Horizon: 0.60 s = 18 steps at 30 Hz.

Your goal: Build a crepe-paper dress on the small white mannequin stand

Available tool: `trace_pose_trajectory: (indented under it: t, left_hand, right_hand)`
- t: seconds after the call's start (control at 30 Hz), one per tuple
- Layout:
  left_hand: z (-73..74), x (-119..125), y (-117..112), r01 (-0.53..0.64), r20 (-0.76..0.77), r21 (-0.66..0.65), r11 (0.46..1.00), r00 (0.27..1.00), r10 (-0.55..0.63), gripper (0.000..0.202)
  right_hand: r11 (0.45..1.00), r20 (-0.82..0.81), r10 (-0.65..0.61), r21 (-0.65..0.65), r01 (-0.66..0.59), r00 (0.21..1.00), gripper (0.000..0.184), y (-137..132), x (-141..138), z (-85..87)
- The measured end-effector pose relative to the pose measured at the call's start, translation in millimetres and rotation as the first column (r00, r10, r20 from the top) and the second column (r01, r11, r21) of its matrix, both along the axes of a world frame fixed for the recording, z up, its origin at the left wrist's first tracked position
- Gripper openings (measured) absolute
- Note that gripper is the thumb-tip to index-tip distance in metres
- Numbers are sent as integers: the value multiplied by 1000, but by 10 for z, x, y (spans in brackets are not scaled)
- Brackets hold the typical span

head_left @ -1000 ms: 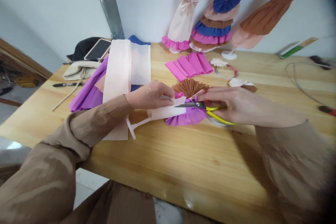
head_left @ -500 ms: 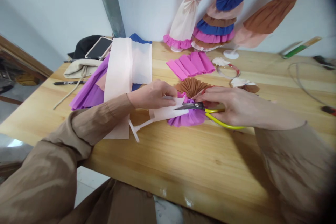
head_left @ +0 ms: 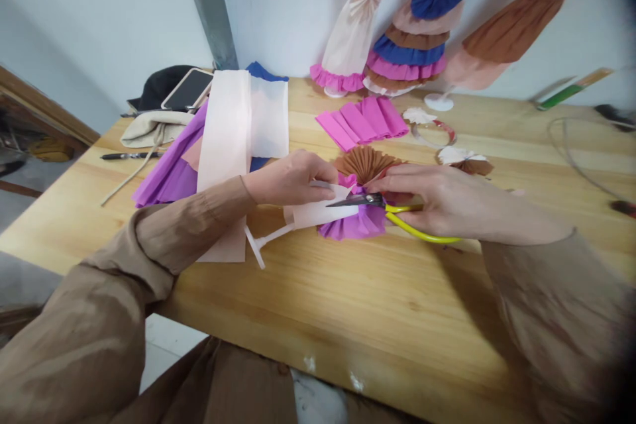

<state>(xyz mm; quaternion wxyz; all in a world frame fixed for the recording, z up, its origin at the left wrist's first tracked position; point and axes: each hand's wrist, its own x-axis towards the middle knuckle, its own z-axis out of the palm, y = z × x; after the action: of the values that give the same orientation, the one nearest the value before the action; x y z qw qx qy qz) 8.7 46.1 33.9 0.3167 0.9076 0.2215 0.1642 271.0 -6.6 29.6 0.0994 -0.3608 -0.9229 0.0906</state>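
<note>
My left hand is closed on a paper figure lying on its side: a pale wrap over a white stem with a round foot and a purple pleated skirt. My right hand grips yellow-handled scissors. Their blades point left and rest on the pale wrap above the purple skirt. A brown pleated fan lies just behind both hands.
Pale pink and purple crepe sheets lie at the left on the wooden table. Folded pink paper, tape rolls, finished paper dolls, a phone, a pen and a steel flask sit further back.
The scissor handles have spread a little since a second ago, and the view shifted slightly. Both hands stay on the figure.
</note>
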Motion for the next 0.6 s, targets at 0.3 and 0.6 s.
trace_pose_trajectory:
  t: [0.3,0.6]
  left_hand:
    - [23,3,-14,2,-5,-16,1000,1000,-2,18]
    - [17,4,-10,0,7,-36,999,1000,0,20]
  right_hand:
    - [1000,-9,1,11,-1,1000,35,13,-22,5]
    - [1000,-33,2,0,-2,999,40,40,20,-27]
